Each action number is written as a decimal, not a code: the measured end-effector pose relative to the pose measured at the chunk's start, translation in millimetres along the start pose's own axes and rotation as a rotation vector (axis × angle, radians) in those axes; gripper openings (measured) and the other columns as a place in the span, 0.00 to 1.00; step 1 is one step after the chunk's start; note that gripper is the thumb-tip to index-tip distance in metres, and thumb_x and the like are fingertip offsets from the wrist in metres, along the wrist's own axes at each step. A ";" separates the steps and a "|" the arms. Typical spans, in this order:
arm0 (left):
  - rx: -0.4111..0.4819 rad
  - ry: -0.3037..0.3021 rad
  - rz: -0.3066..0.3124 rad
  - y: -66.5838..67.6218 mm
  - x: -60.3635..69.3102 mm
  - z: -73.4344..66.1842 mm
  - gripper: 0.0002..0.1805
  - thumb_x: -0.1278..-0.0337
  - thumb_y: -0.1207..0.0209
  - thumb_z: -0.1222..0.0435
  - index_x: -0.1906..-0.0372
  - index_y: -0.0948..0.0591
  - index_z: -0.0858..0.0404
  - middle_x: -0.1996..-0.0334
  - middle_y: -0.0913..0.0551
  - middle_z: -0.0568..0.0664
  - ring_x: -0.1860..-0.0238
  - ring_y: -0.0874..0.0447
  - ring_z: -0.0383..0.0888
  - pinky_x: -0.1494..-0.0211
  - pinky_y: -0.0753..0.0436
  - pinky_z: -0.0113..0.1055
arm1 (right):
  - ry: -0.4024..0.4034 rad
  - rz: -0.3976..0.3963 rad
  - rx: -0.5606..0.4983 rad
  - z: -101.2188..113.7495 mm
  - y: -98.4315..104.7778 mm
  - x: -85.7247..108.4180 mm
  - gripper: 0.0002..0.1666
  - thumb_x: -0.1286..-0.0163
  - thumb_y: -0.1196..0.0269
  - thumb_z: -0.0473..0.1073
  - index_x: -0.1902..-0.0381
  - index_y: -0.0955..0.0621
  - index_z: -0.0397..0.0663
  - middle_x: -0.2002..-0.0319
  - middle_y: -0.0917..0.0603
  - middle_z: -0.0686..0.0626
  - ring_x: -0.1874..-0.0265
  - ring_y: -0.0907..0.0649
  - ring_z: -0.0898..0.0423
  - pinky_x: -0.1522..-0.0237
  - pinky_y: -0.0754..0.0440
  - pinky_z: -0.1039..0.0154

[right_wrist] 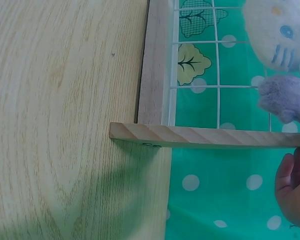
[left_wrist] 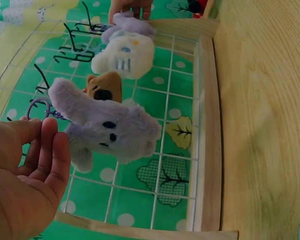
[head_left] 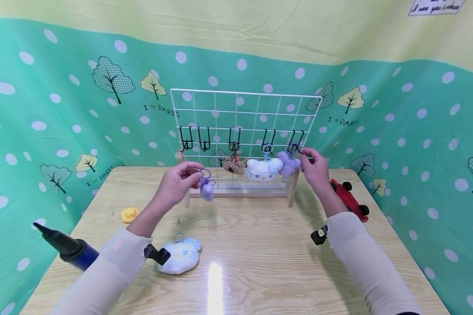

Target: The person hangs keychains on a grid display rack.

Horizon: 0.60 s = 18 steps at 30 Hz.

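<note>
In the head view my left hand [head_left: 177, 181] pinches the ring of a small purple plush keychain [head_left: 206, 191], held in front of the rack's left side. The left wrist view shows its dark eyes and nose [left_wrist: 112, 137]. My right hand [head_left: 316, 168] grips the right side of a white wire rack with a wooden base [head_left: 240, 192]; its fingertips are partly hidden. Beside that hand another purple plush keychain [head_left: 289, 165] hangs from a black hook. A white cat plush [head_left: 264, 169] and a brown plush [head_left: 233, 165] hang further left.
Two black hooks on the left [head_left: 204, 145] bear nothing. Lying on the table are another white cat plush [head_left: 179, 257], a yellow duck [head_left: 129, 214] and a red toy car [head_left: 347, 197]. A dark blue pen-shaped object [head_left: 82, 253] is by my left forearm. A patterned curtain stands behind.
</note>
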<state>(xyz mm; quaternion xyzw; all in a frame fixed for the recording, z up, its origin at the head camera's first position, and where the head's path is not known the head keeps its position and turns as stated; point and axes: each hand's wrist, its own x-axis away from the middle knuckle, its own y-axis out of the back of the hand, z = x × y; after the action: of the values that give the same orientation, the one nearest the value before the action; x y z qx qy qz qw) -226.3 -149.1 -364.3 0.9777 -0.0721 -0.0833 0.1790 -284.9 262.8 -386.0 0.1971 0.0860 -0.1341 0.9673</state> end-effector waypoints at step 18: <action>0.179 -0.074 -0.139 -9.2 -6.6 -22.0 0.15 0.30 0.39 0.66 0.43 0.20 0.66 0.60 0.18 0.55 0.67 0.16 0.36 0.57 0.10 0.29 | -0.005 -0.006 -0.011 0.8 -0.4 1.2 0.22 0.21 0.46 0.49 0.37 0.22 0.43 0.42 0.20 0.40 0.60 0.21 0.60 0.63 0.16 0.72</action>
<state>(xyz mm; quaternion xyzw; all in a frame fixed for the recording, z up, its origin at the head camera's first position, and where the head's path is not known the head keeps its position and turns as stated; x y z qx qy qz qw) -227.6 -132.1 -346.4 0.9887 -0.0180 -0.1246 0.0818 -283.7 261.9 -385.7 0.1913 0.0850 -0.1369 0.9682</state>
